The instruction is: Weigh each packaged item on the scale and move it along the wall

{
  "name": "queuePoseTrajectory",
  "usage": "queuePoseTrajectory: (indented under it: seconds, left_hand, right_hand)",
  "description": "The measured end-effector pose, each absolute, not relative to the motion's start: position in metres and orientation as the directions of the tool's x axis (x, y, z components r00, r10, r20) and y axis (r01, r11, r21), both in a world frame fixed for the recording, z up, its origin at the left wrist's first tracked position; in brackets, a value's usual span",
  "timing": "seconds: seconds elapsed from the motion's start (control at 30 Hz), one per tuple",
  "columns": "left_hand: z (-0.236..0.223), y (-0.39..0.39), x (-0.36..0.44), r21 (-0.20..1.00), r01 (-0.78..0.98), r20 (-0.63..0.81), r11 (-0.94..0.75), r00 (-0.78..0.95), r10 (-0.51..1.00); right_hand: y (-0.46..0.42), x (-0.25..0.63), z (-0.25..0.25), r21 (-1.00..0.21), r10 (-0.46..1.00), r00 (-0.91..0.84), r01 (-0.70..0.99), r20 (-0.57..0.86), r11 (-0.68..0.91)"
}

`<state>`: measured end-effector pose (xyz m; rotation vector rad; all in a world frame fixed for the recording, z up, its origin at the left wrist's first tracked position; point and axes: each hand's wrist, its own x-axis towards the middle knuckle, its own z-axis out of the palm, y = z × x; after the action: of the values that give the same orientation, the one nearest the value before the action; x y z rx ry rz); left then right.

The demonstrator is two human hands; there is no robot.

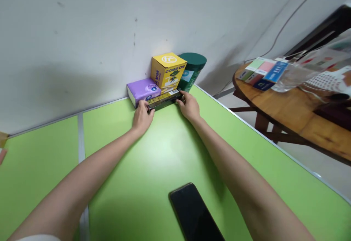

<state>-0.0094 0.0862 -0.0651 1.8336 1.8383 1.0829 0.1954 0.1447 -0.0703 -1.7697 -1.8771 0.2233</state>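
The green table (pixel 120 182) bears a phone (pixel 194 211), boxes (pixel 168 75), a purple pack (pixel 142 90) and a green tub (pixel 191 71)

We have one view, worn on the head, facing forward and down from above the near side of the green tabletop (pixel 117 182) toward the wall (pixel 95 25), close enough that both forearms (pixel 101 171) reach into it.

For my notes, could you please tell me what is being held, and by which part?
A long, narrow black-and-yellow box, held by its two ends: the left hand at one, the right hand at the other.
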Motion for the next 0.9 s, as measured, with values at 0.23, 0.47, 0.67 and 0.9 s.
queuePoseTrajectory:
  seconds: [0.23, 0.47, 0.67, 0.9]
  left_hand:
    - [-0.06, 0.083, -0.006, 0.682, 0.729, 0.188, -0.057, -0.1, 0.977]
    - [-0.026, 0.008, -0.054, 0.672, 0.727, 0.117, -0.139, 0.081, 0.99]
    - [0.013, -0.116, -0.161, 0.535, 0.79, 0.091, -0.299, 0.298, 0.95]
    - [0.028, -0.221, -0.242, 0.594, 0.766, 0.153, -0.244, 0.191, 0.97]
  right_hand:
    - [0.138, 0.188, -0.072, -0.517, 0.936, 0.045, 0.842, 0.349, 0.153]
    - [0.06, 0.161, -0.049, -0.479, 0.915, -0.178, 0.806, 0.363, 0.347]
    - [-0.029, 0.075, -0.011, -0.584, 0.675, -0.732, 0.512, 0.086, 0.63]
    - [-0.133, -0.081, 0.043, -0.673, 0.261, -0.965, 0.2, -0.01, 0.712]
